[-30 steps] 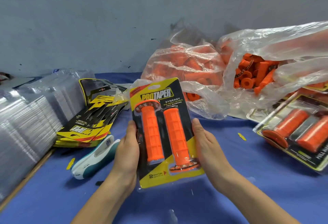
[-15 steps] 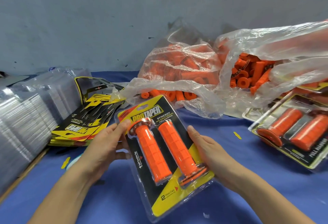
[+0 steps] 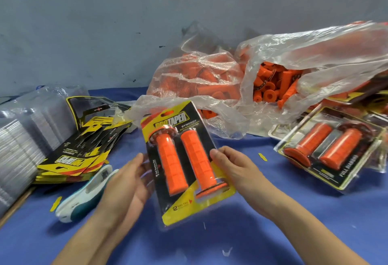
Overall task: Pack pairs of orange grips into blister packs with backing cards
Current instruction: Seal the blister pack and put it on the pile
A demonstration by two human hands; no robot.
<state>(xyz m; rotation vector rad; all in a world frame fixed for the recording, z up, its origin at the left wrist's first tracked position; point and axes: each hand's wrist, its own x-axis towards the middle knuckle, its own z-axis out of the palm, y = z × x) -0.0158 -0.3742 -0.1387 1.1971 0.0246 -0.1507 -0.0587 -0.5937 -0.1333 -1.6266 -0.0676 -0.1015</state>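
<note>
Our right hand (image 3: 233, 168) pinches the clear plastic blister pack (image 3: 178, 212) of two orange rubber grips (image 3: 170, 166) above the near edge of the blue tabletop (image 3: 273, 233). Our left hand (image 3: 130, 180) lies open alongside — gripped one-sided, the pack may twist and pop apart.

Right hand (image 3: 233, 166) grips the filled blister pack (image 3: 180, 206); left hand (image 3: 128, 180), blurred, perhaps only touches it.

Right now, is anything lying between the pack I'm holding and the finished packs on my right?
Nothing visible blocks it. Between the held pack and the finished packs lies only bare blue cloth with one small flat yellow scrap.
</note>
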